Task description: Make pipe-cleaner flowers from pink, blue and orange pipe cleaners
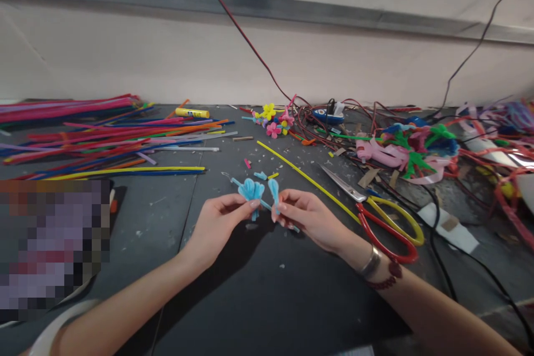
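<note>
Left hand point(233, 212) and right hand point(304, 212) appear close together in the head view, fingertips near but not touching. The left is pinched on a blue cluster point(249, 189); the right is pinched on a blue loop point(273, 188). Key relation: the loop stands just right of the cluster, a narrow gap between them, its long axis near upright. The stem point(266, 205) slants from upper left down to the right, bridging the gap to the right fingers. Whether cluster and loop are one piece cannot be told. Beyond the hands, a blue offcut point(261, 176) and a yellow offcut point(273, 176) lie on the desk point(150, 222). A yellow strip point(308, 178) and scissors point(359, 198) lie beside the right hand. Loose strips point(125, 136) lie farther left. Nothing stands in the gap except the stem.
</note>
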A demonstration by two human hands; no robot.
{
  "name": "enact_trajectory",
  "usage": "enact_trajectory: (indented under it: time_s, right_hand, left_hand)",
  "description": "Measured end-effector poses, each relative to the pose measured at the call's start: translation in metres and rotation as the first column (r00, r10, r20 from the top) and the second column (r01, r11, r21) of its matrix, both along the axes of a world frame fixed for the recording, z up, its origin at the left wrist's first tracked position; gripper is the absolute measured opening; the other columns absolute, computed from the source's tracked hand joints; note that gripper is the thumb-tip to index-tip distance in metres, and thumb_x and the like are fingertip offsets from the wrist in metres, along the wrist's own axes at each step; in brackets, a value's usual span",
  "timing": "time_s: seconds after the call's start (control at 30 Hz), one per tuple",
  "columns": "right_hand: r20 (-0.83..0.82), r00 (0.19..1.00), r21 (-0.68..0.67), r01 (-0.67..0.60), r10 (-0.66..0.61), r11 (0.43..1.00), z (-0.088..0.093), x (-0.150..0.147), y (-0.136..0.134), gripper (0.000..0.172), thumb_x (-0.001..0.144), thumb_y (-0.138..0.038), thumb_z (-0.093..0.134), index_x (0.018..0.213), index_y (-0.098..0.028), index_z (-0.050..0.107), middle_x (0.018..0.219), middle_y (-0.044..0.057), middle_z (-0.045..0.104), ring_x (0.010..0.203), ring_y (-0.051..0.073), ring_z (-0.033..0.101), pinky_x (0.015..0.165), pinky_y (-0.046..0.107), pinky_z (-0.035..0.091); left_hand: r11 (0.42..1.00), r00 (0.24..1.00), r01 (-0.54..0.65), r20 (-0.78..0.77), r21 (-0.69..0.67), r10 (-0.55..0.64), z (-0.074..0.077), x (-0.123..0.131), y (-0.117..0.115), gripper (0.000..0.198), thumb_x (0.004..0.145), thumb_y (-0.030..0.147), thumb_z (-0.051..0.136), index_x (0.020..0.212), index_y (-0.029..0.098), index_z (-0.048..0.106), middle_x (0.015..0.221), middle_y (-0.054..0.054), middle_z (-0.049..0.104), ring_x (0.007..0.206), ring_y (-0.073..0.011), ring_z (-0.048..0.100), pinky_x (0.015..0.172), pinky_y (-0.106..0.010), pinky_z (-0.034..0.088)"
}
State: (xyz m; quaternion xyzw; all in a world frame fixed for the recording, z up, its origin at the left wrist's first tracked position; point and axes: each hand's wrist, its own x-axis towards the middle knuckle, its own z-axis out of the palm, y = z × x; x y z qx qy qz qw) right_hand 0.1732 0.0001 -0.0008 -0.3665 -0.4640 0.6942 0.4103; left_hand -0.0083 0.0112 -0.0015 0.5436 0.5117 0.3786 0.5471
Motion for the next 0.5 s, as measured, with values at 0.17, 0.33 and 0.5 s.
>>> enact_trajectory:
  time_s: [0.17, 0.33, 0.5]
  right_hand:
    - [0.03, 0.998, 0.015, -0.062, 0.061, 0.998, -0.0054, -0.0057, -0.005, 0.019, 0.075, -0.033, 0.062, 0.075, -0.015, 0.056, 0.066, -0.001, 0.059, 0.051, 0.005, 0.045, 0.05, 0.019, 0.035]
    - [-0.003, 0.998, -0.006, -0.07, 0.07, 0.998, -0.0089, -0.007, -0.0052, 0.016, 0.075, -0.029, 0.063, 0.075, -0.015, 0.056, 0.064, -0.002, 0.058, 0.05, 0.004, 0.046, 0.049, 0.017, 0.036]
    - [0.003, 1.0, 0.019, -0.02, 0.019, 1.0, -0.0104, -0.0068, -0.0032, 0.014, 0.074, -0.025, 0.064, 0.081, -0.016, 0.055, 0.064, -0.003, 0.059, 0.049, 0.004, 0.047, 0.048, 0.017, 0.037]
  left_hand:
    - [1.0, 0.998, 0.009, 0.056, -0.015, -0.008, -0.0001, 0.0042, -0.0043, 0.019, 0.069, 0.032, 0.065, 0.062, 0.014, 0.065, 0.059, 0.0, 0.061, 0.058, -0.012, 0.053, 0.057, -0.022, 0.041]
    - [0.999, 0.994, 0.026, 0.107, -0.028, -0.023, 0.0022, 0.0074, -0.0071, 0.013, 0.068, 0.026, 0.065, 0.067, 0.014, 0.068, 0.067, -0.002, 0.067, 0.062, -0.0129, 0.056, 0.063, -0.023, 0.043]
    - [0.999, 0.988, 0.043, 0.147, -0.011, -0.041, 0.0027, 0.007, -0.0071, 0.009, 0.068, 0.023, 0.066, 0.069, 0.015, 0.07, 0.07, -0.002, 0.069, 0.068, -0.0141, 0.059, 0.069, -0.023, 0.045]
